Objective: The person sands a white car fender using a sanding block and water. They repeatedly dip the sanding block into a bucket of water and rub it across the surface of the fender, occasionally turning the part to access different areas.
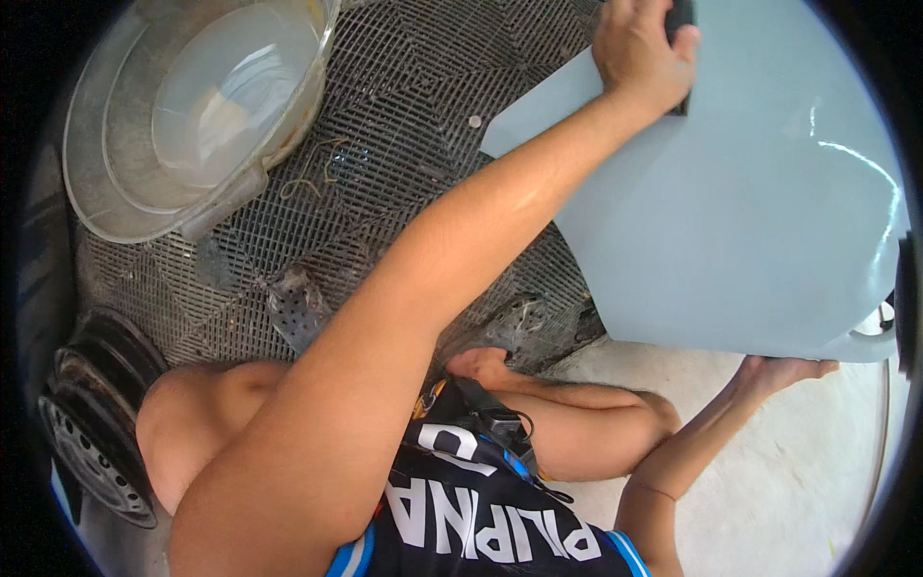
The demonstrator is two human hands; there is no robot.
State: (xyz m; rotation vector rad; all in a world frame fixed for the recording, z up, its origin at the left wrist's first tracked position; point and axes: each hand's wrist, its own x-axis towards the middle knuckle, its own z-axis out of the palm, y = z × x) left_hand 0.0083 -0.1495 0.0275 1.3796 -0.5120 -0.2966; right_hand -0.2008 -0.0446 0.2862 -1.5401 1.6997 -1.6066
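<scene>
A large, smooth pale blue-grey panel [760, 212] with curved edges stands tilted at the right, over a metal grate. My left hand [639, 48] reaches across to the panel's upper left part and presses a dark flat block [681, 17] against its surface. The block is mostly hidden under the fingers. My right hand [781, 370] lies palm-up under the panel's lower edge and bears it. My bare knee [192, 413] and a foot [481, 365] are below the outstretched arm.
A dented metal basin [96, 183] with a translucent plastic bowl [231, 87] in it sits at the upper left on the mesh grate [404, 144]. A dark wheel rim [96, 433] lies at the lower left. Pale concrete floor [788, 481] is at the lower right.
</scene>
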